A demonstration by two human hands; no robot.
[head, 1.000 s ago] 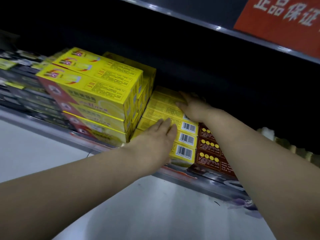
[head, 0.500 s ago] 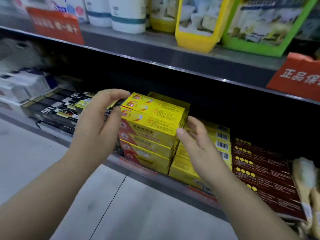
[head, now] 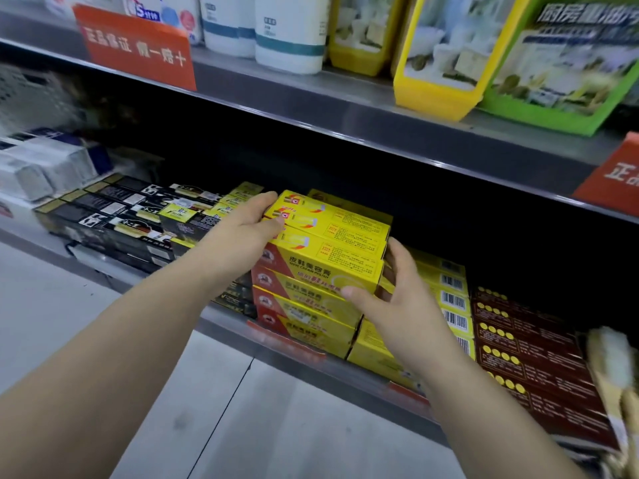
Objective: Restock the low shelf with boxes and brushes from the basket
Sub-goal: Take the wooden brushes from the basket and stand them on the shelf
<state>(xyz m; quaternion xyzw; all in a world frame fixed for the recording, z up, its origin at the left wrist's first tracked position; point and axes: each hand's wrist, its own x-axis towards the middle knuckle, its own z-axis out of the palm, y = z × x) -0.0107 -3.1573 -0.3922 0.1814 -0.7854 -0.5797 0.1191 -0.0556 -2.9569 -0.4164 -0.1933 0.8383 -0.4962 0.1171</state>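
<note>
A stack of yellow shoe-polish boxes (head: pixel 325 250) stands on the low shelf (head: pixel 304 350). My left hand (head: pixel 247 231) holds the left end of the stack's top boxes, fingers curled over the top edge. My right hand (head: pixel 390 299) is at the stack's right end, thumb on the front face and fingers behind the corner. A lower pile of yellow boxes with barcodes (head: pixel 446 299) lies right of the stack. A brush (head: pixel 612 368) shows at the far right. The basket is out of view.
Dark red boxes (head: pixel 522 357) lie right of the yellow ones, black boxes (head: pixel 117 216) to the left. The shelf above (head: pixel 345 119) carries white bottles, yellow and green packs and red signs. Grey floor tiles (head: pixel 242 426) lie below.
My view has drawn back from the shelf. Both hands left the lower barcode pile and moved to the two ends of the taller yellow stack, closing in on it.
</note>
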